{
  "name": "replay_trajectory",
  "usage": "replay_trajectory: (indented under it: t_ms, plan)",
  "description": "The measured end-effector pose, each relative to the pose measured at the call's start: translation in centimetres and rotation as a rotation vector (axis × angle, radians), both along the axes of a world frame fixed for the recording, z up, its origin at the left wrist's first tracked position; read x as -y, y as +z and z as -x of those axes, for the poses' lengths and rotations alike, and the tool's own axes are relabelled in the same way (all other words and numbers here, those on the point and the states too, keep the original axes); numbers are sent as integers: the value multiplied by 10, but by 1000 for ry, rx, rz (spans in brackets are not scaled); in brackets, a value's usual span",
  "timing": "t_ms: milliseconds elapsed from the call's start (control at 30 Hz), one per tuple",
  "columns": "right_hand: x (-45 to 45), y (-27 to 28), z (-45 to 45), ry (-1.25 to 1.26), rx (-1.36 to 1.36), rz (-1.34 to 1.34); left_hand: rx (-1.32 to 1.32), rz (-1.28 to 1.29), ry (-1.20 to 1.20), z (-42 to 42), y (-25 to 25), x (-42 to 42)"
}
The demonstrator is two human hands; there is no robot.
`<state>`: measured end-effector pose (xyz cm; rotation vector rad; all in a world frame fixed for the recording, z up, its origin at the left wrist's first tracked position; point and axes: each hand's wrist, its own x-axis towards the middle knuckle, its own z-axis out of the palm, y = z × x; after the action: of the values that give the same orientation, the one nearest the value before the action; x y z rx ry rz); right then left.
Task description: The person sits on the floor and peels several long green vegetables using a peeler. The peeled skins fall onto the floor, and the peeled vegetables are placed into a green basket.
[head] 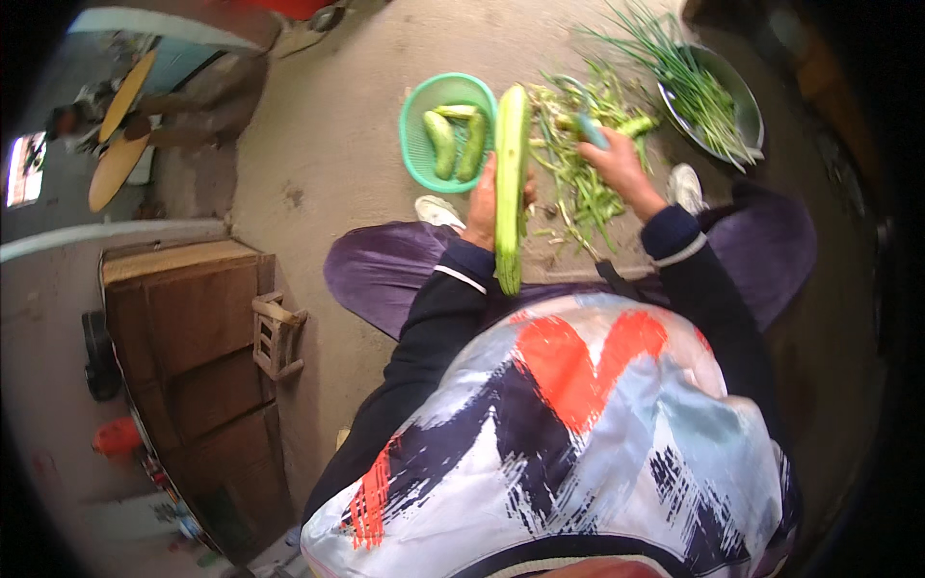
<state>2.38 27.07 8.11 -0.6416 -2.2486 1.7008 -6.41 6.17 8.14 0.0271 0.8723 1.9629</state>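
A long pale green gourd (pixel 511 166) is gripped around its lower half by my left hand (pixel 483 206), upright in the picture. My right hand (pixel 620 166) holds a tool by its blue-green handle (pixel 592 131); its curved far end lies over the scraps, and I cannot tell its exact kind. Below both hands, green peelings and vegetable trimmings (pixel 589 195) are heaped on the floor. Left of the gourd, a green plastic basket (pixel 412 137) contains several green vegetables, cucumber-like in shape (pixel 472 147).
At the upper right, a metal basin (pixel 751 119) holds long green onions or similar leafy stalks (pixel 686 79). A small wooden stool (pixel 277 336) stands beside a brown wooden cabinet (pixel 195 311) at the left. My white shoes (pixel 439 212) are close to the basket and the peelings.
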Motion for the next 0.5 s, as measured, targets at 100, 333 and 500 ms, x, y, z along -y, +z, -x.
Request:
replay_trajectory:
  t_ms: [100,333,500]
  plan:
    - [-33,-14,-22,-141,92,-311,-158,-126,-19,6,-13,-3]
    - [28,37,-29,207,9,-222,168,-75,-53,-4,-16,-4]
    - [54,63,-35,340,-109,-524,-28,125,-8,-12,-4,-3]
